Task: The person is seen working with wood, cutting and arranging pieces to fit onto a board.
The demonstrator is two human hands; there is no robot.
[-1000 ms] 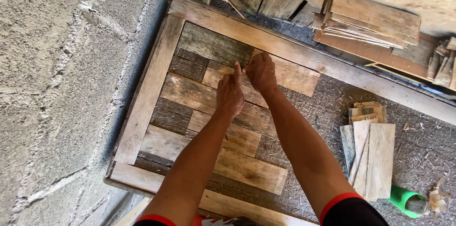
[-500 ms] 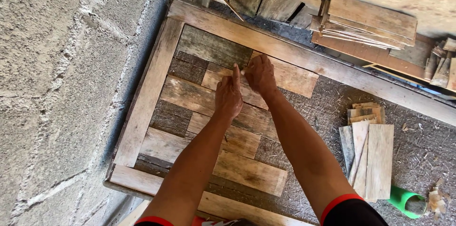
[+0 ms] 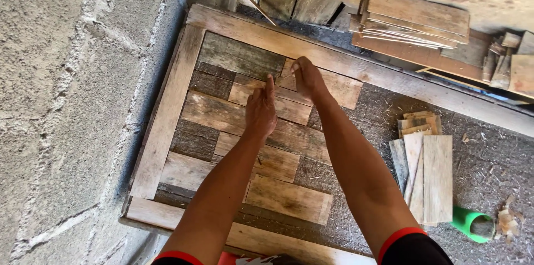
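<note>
A wooden frame (image 3: 167, 114) lies flat, partly filled with short weathered planks (image 3: 211, 114) laid in rows. My left hand (image 3: 260, 110) rests on a pale plank near the panel's middle, fingers curled and the index finger stretched forward along the wood. Just to its right, my right hand (image 3: 307, 80) sits over the joint between two planks by the frame's far rail (image 3: 356, 67). Its thumb and fingers pinch a thin pale sliver (image 3: 286, 73) that points down at the joint.
A rough block wall (image 3: 67, 103) runs along the left. Loose planks (image 3: 428, 176) lie on the bare backing to the right, with a green cup (image 3: 473, 224) and wood scraps beside them. More boards (image 3: 417, 20) are stacked at the back right.
Both hands stay at the same joint. My right hand has turned a little, and its thumb and the sliver now show more. The view has shifted slightly.
</note>
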